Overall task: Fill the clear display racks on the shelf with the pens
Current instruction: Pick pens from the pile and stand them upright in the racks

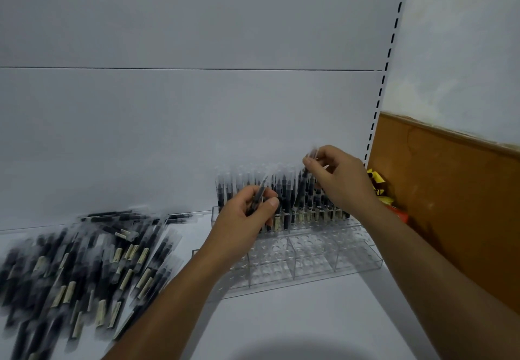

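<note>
A clear stepped display rack (315, 258) stands on the white shelf, right of centre. Its back rows hold several upright black pens (284, 190) in clear sleeves; the front rows of round holes are bare. My left hand (247, 216) is closed around a small bundle of pens in front of the rack's left part. My right hand (337, 179) pinches the top of one pen above the back right rows. A large loose pile of wrapped black pens (84, 269) lies on the shelf at the left.
The white back panel rises behind the rack. A slotted upright (385, 83) borders the shelf on the right, with a brown board (450, 205) and yellow-red packets (380, 188) beyond it. Bare white shelf (295, 326) lies in front of the rack.
</note>
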A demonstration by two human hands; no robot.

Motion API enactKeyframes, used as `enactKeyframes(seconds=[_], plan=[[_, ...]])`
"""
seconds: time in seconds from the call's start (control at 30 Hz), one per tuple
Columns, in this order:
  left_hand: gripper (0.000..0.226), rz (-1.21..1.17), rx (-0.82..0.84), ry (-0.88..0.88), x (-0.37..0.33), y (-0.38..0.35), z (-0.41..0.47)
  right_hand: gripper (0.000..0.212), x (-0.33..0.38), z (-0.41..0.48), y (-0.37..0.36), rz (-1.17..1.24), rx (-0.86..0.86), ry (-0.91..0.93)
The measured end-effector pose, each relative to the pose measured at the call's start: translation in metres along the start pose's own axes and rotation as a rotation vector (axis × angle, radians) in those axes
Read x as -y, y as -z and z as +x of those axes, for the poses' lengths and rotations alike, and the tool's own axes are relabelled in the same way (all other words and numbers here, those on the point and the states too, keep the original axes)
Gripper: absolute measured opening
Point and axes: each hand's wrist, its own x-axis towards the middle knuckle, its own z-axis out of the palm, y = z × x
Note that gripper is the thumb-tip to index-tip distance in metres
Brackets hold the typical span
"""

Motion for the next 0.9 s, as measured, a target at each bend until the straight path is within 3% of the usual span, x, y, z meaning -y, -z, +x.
enactKeyframes(seconds=[0.13,0.3,0.37,0.5,0.6,0.8,0.9], plan=[[0.005,-0.001,0.002,-0.003,0.0,0.0,0.0,0.018,-0.003,-0.002,-0.004,-0.086,0.075,0.002],[0.005,0.014,-0.005,-0.006,0.001,0.0,0.001,0.021,-0.01,-0.01,-0.01,-0.336,0.429,-0.043],[0.005,0.023,-0.003,-0.005,0.002,0.001,0.001,0.022,-0.012,-0.015,-0.007,-0.341,0.402,-0.067],[0.006,0.026,0.001,0.0,0.001,0.0,0.001,0.017,-0.008,-0.026,-0.002,-0.039,0.22,-0.089],[0.007,0.039,0.007,-0.004,0.001,-0.002,0.001,0.018,0.008,-0.033,-0.006,0.222,0.271,-0.09],[0.01,0.09,0.04,-0.019,-0.001,-0.005,0.0,0.015,0.033,-0.033,-0.017,0.435,0.358,-0.155],[0.01,0.196,0.049,-0.017,-0.004,-0.006,0.0,0.012,0.04,-0.034,-0.013,0.587,0.324,-0.218]])
